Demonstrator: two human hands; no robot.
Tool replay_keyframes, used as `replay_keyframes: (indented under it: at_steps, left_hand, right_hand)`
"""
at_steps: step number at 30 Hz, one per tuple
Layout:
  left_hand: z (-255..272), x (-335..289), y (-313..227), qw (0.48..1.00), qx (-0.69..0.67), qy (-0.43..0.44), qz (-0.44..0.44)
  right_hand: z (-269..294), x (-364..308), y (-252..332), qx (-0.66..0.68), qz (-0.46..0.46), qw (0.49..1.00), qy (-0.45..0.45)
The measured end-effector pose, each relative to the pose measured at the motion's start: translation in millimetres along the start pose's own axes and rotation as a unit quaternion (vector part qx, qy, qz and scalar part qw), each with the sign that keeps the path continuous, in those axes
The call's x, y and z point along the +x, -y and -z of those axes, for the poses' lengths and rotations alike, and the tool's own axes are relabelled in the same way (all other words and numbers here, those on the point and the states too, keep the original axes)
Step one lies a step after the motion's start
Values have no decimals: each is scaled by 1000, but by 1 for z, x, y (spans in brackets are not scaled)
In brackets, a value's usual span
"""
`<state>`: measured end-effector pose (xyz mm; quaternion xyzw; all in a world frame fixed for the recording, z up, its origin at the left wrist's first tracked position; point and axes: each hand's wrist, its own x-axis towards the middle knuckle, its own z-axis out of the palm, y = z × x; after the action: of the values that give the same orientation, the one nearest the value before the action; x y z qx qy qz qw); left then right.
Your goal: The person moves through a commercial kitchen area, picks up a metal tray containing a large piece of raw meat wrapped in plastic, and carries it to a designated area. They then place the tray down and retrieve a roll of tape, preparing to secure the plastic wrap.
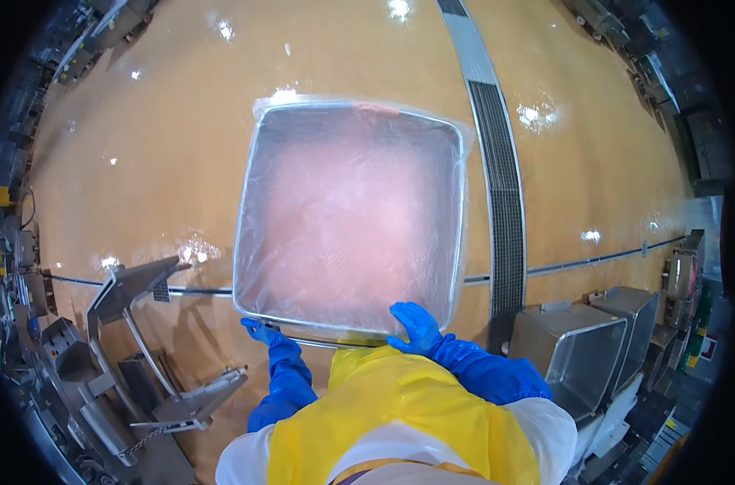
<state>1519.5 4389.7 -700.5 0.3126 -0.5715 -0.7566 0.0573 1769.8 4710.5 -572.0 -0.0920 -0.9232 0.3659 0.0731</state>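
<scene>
In front of me stands a large square metal tub (237,234), covered by a sheet of clear plastic film (347,218). Pale pink contents show blurred through the film; I cannot tell what they are. A metal handle bar (335,344) runs along the tub's near side. My left hand (261,330), in a blue glove, is closed round the left end of this bar. Farther right, my right hand (416,328), also gloved in blue, lies on the near rim and the film, with its fingers stretched out and thumb apart. Blue sleeves cover both forearms.
Left of me stands a metal frame machine (129,323) with tilted plates and a chain. Empty metal tubs (582,356) stand at the right. A drain grate (497,162) crosses the wet tan floor (165,162) beyond the tub's right side. More equipment lines the edges.
</scene>
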Motion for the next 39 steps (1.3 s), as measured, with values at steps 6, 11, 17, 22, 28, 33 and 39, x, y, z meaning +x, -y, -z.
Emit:
replay_keyframes:
  at_steps: [6,11,17,22,28,33,39]
  left_hand:
    - [-91,34,32,967,181,-94,-153]
    - [-178,10,14,946,284,-139,-64]
    - [-216,70,68,950,284,-90,-98]
    - [-334,36,28,943,310,-120,9]
    - [-462,27,-4,926,341,-159,17]
    - [-551,54,-2,929,339,-151,13]
    - [-648,115,21,938,303,-168,-12]
  right_hand:
    - [-33,30,-62,-55,-113,985,-123]
    - [-21,99,-104,-29,-270,940,-206]
    - [7,188,-160,-119,-212,946,-213]
    - [47,250,-193,-154,-223,938,-215]
    - [85,356,-245,-131,-163,944,-254]
    - [113,446,-282,-132,-159,945,-253]
    - [150,560,-326,-149,-169,946,-233]
